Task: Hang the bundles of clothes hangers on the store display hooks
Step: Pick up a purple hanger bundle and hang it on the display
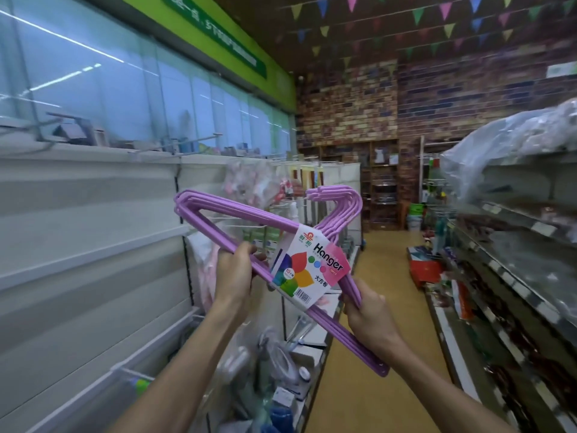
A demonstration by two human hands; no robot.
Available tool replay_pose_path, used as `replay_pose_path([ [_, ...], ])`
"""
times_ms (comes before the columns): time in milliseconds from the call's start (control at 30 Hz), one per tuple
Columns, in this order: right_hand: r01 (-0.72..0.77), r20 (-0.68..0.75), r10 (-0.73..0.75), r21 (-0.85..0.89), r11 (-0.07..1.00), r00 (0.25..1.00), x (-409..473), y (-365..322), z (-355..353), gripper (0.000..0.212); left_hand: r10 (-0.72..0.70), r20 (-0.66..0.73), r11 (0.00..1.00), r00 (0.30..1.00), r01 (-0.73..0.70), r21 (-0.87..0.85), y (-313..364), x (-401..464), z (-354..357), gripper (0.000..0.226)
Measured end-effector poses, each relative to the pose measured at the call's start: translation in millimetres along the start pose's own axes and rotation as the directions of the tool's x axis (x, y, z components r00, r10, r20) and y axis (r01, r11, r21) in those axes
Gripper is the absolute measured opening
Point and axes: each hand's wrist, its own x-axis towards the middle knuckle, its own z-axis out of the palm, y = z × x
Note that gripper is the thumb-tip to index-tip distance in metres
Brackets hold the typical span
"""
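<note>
Bundle of purple plastic clothes hangers, banded by a paper label, mid-frame, tilted. Left hand and right hand grip its bars. Carrying step; next needs a free hook located.

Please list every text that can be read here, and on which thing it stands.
"Hanger": label on the purple hanger bundle.
"10": blue circle on that label.
"大方卷": same label, uncertain.
Logo, barcode digits, small print on the label: too small.
Green sign above the shelves: blurred.
</note>
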Motion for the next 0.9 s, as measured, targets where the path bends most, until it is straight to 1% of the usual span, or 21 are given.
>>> replay_pose_path([
  [33,0.011,0.008,-0.011,0.02,1.0,1.0,-0.7,-6.2,2.4,0.023,0.021,-0.024,1.0,0.999,-0.02,0.021,7.3,-4.0,-5.1,0.008],
  [133,0.052,0.045,-0.055,0.071,0.996,0.997,-2.6,-25.0,9.0,0.029,0.08,-0.088,0.996,0.993,-0.076,0.048,34.6,-22.7,-16.7,0.017],
  [233,0.126,0.056,-0.131,0.089,0.988,0.99,-6.7,-44.3,15.3,0.036,0.112,-0.139,0.991,0.984,-0.1,0.086,53.9,-38.2,-33.3,0.008],
  [267,0.14,0.063,-0.146,0.1,0.985,0.987,-8.7,-50.2,17.8,0.039,0.12,-0.155,0.989,0.981,-0.105,0.102,58.6,-43.1,-40.5,0.013],
  [300,0.142,0.08,-0.152,0.116,0.983,0.985,-11.8,-56.5,20.4,0.037,0.126,-0.171,0.988,0.977,-0.107,0.115,63.8,-48.8,-48.1,0.017],
  [367,0.138,0.116,-0.158,0.162,0.977,0.981,-19.3,-69.1,26.4,0.03,0.152,-0.2,0.982,0.968,-0.125,0.138,74.4,-61.8,-62.5,0.011],
  [467,0.163,0.148,-0.198,0.217,0.962,0.969,-34.3,-90.8,34.1,0.029,0.206,-0.24,0.972,0.949,-0.17,0.164,93.6,-90.0,-79.5,0.007],
  [533,0.18,0.16,-0.225,0.252,0.951,0.961,-45.2,-105.5,40.3,0.029,0.223,-0.287,0.968,0.932,-0.175,0.182,106.0,-108.7,-92.8,0.021],
  [600,0.197,0.185,-0.254,0.279,0.94,0.949,-55.7,-122.5,45.7,0.029,0.238,-0.337,0.962,0.911,-0.172,0.213,117.4,-125.9,-107.7,0.029],
  [700,0.23,0.2,-0.304,0.323,0.918,0.931,-73.3,-151.4,51.3,0.029,0.271,-0.393,0.948,0.879,-0.173,0.266,137.0,-156.1,-127.5,0.029],
  [900,0.23,0.273,-0.376,0.447,0.865,0.885,-105.0,-210.5,71.4,0.037,0.35,-0.499,0.921,0.793,-0.192,0.339,179.7,-209.5,-169.0,0.031],
])
